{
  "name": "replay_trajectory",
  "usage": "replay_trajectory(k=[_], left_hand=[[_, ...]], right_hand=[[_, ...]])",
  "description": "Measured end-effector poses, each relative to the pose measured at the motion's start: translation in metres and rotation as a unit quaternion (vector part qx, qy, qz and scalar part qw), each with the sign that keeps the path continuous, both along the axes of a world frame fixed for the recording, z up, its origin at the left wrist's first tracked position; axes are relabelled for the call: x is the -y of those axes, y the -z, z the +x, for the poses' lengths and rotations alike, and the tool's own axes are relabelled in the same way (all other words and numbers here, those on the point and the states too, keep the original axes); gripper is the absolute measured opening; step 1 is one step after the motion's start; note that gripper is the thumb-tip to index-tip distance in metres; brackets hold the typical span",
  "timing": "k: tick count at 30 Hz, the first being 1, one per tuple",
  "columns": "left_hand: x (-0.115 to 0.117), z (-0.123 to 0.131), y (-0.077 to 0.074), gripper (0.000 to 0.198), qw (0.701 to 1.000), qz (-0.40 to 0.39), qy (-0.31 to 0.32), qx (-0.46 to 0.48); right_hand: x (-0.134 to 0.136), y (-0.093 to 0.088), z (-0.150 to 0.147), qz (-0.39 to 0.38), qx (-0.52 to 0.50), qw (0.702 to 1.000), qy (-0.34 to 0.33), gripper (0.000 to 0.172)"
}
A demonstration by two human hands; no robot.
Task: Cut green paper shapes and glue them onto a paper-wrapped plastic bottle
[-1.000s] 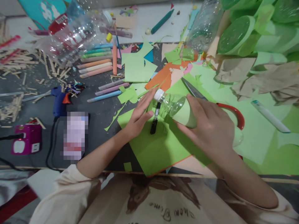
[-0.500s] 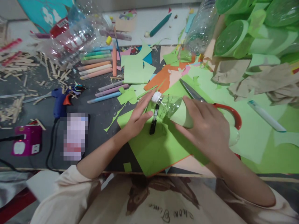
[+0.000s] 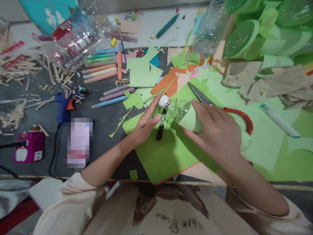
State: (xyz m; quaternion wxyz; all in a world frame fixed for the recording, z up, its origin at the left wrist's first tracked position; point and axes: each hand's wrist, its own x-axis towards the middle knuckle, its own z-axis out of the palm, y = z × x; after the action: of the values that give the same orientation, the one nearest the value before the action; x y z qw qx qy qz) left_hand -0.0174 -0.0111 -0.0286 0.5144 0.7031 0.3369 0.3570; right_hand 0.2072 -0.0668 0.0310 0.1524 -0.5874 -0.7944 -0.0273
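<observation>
A clear plastic bottle with a white cap and a pale green paper wrap lies on its side over green paper. My right hand is wrapped round its paper-covered body, hiding much of it. At the cap end, my left hand rests with fingers stretched out and thumb apart, its fingertips beside the cap; whether they touch it is unclear. A black pen lies between the left thumb and the bottle's neck. Scissors with red handles lie partly behind my right hand.
Left are a blue glue gun, a phone and a purple box with a cable. Markers, wooden sticks and paper scraps lie behind. Green-wrapped bottles are stacked at the back right, near crumpled brown paper.
Almost nothing differs. The view has shifted very slightly, and both hands keep their places at the bottle.
</observation>
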Motion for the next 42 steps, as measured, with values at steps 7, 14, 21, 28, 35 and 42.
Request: replay_trajectory(k=[7, 14, 21, 28, 35, 42], left_hand=[[-0.0012, 0.0014, -0.0010, 0.072, 0.996, 0.045, -0.028, -0.066], [0.0010, 0.0020, -0.0065, 0.078, 0.994, 0.056, -0.043, -0.087], [0.0008, 0.0006, 0.0002, 0.066, 0.998, 0.039, -0.053, 0.021], [-0.0026, -0.0053, -0.0040, 0.052, 0.996, 0.080, -0.043, -0.004], [0.0017, -0.0007, 0.0007, 0.059, 0.997, 0.030, -0.064, 0.036], [0.0017, -0.0017, -0.0017, 0.057, 0.998, 0.046, -0.032, 0.003]], right_hand=[[0.0000, 0.0007, 0.0014, 0.006, -0.003, 1.000, 0.004, 0.056], [-0.0016, 0.0009, 0.0038, 0.008, -0.019, 1.000, 0.006, 0.059], [-0.0041, -0.0010, 0.0063, 0.024, -0.017, 1.000, 0.006, 0.064], [-0.0033, 0.0003, 0.0062, 0.014, -0.023, 1.000, 0.012, 0.063], [-0.0032, 0.0013, 0.0067, 0.011, -0.021, 1.000, 0.012, 0.066], [-0.0041, 0.0018, 0.0083, 0.007, -0.017, 0.999, 0.027, 0.065]])
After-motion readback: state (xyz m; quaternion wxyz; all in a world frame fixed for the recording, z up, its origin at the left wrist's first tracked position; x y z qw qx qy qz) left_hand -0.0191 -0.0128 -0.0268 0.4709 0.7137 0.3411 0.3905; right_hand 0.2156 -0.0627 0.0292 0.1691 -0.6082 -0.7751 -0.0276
